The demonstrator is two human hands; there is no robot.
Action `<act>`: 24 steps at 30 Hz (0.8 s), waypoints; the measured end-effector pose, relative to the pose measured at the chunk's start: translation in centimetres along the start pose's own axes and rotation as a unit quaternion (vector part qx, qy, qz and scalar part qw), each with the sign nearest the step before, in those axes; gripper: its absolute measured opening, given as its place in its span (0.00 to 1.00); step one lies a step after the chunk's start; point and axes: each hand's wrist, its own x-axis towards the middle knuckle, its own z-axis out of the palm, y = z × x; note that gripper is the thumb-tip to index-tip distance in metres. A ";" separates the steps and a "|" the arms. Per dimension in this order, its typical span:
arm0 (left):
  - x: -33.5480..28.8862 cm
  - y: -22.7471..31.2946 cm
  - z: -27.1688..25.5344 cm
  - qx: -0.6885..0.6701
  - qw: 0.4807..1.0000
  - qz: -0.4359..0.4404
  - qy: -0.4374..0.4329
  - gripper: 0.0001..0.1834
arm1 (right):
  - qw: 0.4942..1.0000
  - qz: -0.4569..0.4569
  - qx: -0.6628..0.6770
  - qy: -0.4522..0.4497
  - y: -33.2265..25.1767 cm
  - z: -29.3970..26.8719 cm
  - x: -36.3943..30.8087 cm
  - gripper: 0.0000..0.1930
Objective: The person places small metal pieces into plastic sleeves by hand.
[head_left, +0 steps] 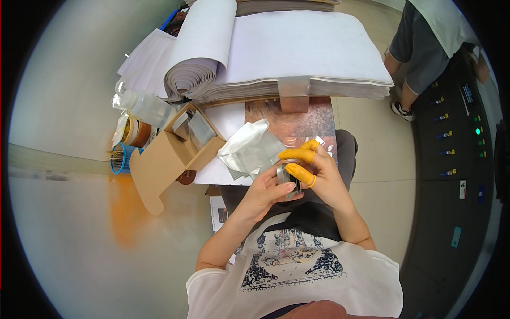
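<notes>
Close to my body, my left hand point(270, 192) is closed round a small grey-rimmed piece with a dark middle point(294, 184). Fingers cover much of it, so its exact kind does not show. Over its far side is my right hand point(317, 173), yellow rubber finger cots on the thumb and index finger. Those two fingers are spread, with nothing visible between their tips. Just beyond my hands lies a crumpled white cloth or wipe point(248, 139) with clear plastic sheets point(260, 157) beside it. To its left, an open cardboard box point(183, 143) holds clear and grey pieces.
A thick stack of large white sheets point(303, 45), partly rolled at the left, spans the far side. Left stand a clear plastic bottle point(143, 106) and a blue mesh cup point(123, 159). At right are a dark panel point(451, 186) with switches and a standing person point(425, 45).
</notes>
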 end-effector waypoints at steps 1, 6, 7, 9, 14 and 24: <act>0.0 0.0 0.0 -0.004 1.000 0.000 0.004 0.30 | 1.000 0.000 0.000 -0.001 -0.1 0.0 -0.1 0.12; 0.0 0.0 0.3 0.002 1.000 0.005 0.016 0.31 | 0.999 -0.040 0.020 -0.003 1.0 -0.7 0.0 0.12; 0.0 -0.1 0.2 0.012 1.000 0.009 0.016 0.31 | 0.999 -0.041 0.019 -0.004 1.0 -0.7 -0.1 0.12; 0.1 -0.1 0.1 0.022 1.000 0.014 0.016 0.31 | 0.974 0.054 0.220 0.014 0.9 -0.4 -0.4 0.12; 0.0 0.1 0.1 0.021 1.000 0.008 0.014 0.33 | 0.968 0.110 0.225 -0.004 0.2 -0.1 -0.5 0.13; 0.1 0.4 0.4 0.004 1.000 -0.010 0.013 0.32 | 0.987 0.043 0.152 -0.009 0.9 -0.1 0.1 0.16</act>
